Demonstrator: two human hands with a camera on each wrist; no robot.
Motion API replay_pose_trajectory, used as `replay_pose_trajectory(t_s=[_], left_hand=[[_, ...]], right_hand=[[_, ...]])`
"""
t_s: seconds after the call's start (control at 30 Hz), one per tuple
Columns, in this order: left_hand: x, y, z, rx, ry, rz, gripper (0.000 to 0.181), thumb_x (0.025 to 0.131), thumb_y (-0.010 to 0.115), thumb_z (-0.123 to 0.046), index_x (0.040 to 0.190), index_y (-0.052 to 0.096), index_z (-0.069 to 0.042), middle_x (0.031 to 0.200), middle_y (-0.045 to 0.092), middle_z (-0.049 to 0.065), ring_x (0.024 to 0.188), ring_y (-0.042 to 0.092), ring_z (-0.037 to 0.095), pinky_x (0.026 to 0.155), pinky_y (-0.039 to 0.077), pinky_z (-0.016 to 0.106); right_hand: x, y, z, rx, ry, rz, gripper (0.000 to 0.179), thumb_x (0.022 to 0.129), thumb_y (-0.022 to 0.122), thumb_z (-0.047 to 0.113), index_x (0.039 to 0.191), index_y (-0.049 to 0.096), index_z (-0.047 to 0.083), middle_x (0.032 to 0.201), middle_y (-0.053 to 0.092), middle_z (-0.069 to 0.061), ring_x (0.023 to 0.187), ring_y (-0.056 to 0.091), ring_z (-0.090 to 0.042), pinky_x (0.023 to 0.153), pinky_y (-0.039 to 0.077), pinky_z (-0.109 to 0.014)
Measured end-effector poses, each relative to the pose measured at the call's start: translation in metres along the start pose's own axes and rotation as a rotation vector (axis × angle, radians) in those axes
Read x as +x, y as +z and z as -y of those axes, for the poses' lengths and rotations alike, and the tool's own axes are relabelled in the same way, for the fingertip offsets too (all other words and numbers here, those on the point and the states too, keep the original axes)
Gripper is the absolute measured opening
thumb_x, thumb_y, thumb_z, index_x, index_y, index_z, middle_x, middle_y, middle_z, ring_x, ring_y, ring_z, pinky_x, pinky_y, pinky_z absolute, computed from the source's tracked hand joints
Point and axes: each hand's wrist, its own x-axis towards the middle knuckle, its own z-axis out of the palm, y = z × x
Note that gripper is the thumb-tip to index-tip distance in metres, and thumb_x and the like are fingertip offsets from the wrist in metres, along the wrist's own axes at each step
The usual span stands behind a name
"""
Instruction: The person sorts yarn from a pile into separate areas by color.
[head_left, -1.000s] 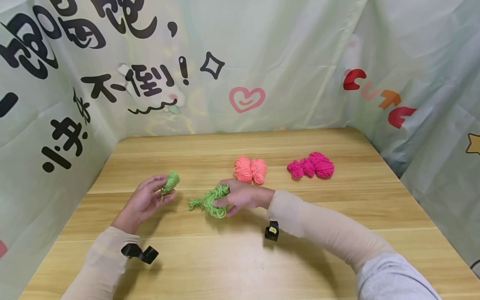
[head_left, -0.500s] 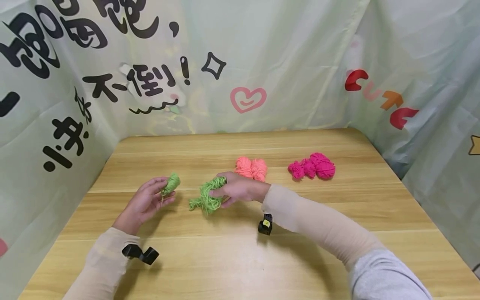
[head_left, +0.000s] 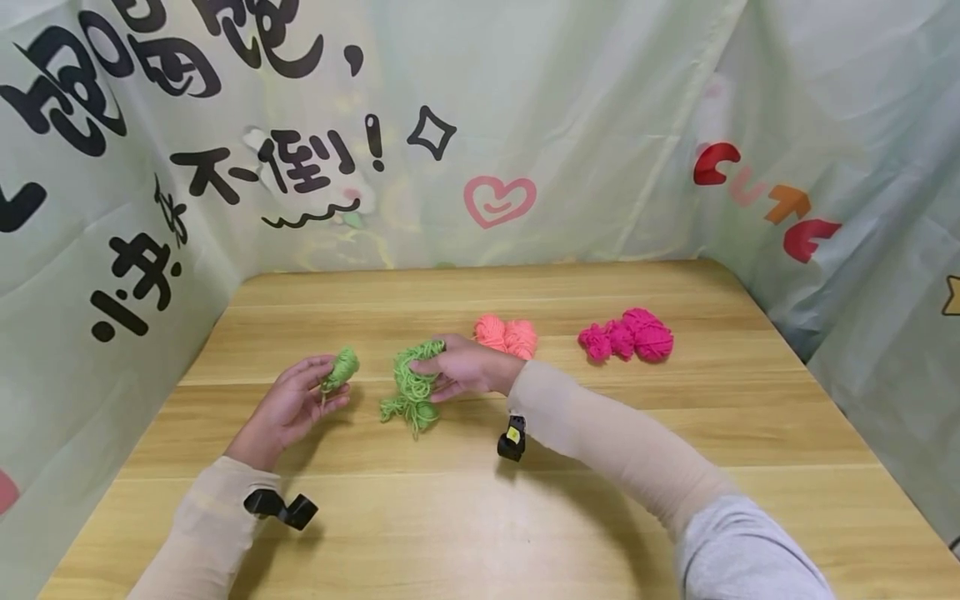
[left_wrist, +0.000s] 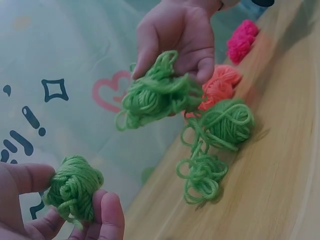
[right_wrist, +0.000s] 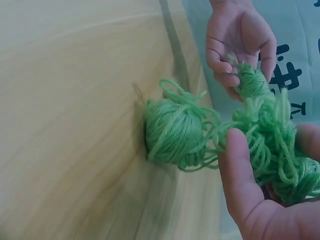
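My left hand (head_left: 292,408) pinches a small wound ball of green yarn (left_wrist: 76,185) between thumb and fingers, above the left part of the table. To its right, my right hand (head_left: 472,367) grips a loose, tangled bundle of green yarn (head_left: 414,375) by its upper side, raised off the wood. Beneath that bundle a larger green yarn ball (left_wrist: 230,124) rests on the table, with a heap of loose green loops (left_wrist: 202,175) beside it. In the right wrist view, strands run between this larger ball and the held bundle.
Two coral yarn balls (head_left: 506,335) lie just behind my right hand. Several magenta yarn balls (head_left: 633,336) sit in a row farther right. The wooden table (head_left: 450,533) ends against a printed pale cloth (head_left: 585,150) at the back and sides.
My right hand has moved up and left, lifting the loose green bundle away from the larger ball, which has come into sight below. My left hand has barely moved.
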Motion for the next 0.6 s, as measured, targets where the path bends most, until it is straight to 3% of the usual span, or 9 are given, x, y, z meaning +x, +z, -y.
replay_pose_trajectory(t_s=[0.23, 0.43, 0.6], left_hand=[[0.0, -0.003, 0.001, 0.013, -0.013, -0.017, 0.01, 0.103, 0.048, -0.014, 0.11, 0.054, -0.009, 0.107, 0.055, 0.006, 0.092, 0.06, 0.019, 0.083, 0.055, 0.028], [-0.001, -0.008, 0.002, 0.03, -0.031, -0.037, 0.018, 0.103, 0.048, -0.017, 0.118, 0.046, -0.006, 0.108, 0.055, 0.005, 0.094, 0.059, 0.017, 0.085, 0.054, 0.027], [-0.001, -0.011, 0.003, 0.023, -0.028, -0.038, 0.017, 0.104, 0.047, -0.017, 0.117, 0.047, -0.007, 0.108, 0.055, 0.005, 0.094, 0.059, 0.018, 0.085, 0.054, 0.027]], right_hand=[[0.013, 0.007, 0.001, 0.088, -0.003, -0.04, 0.044, 0.095, 0.061, 0.01, 0.135, 0.044, 0.001, 0.107, 0.062, -0.016, 0.091, 0.064, -0.029, 0.082, 0.057, -0.04], [0.02, 0.015, 0.006, 0.159, 0.001, -0.048, 0.041, 0.095, 0.06, 0.007, 0.132, 0.047, -0.001, 0.111, 0.059, -0.017, 0.096, 0.062, -0.029, 0.086, 0.055, -0.038], [0.025, 0.022, 0.013, 0.244, -0.006, -0.065, 0.055, 0.096, 0.059, 0.008, 0.144, 0.034, -0.001, 0.115, 0.054, -0.017, 0.102, 0.058, -0.031, 0.095, 0.051, -0.04]])
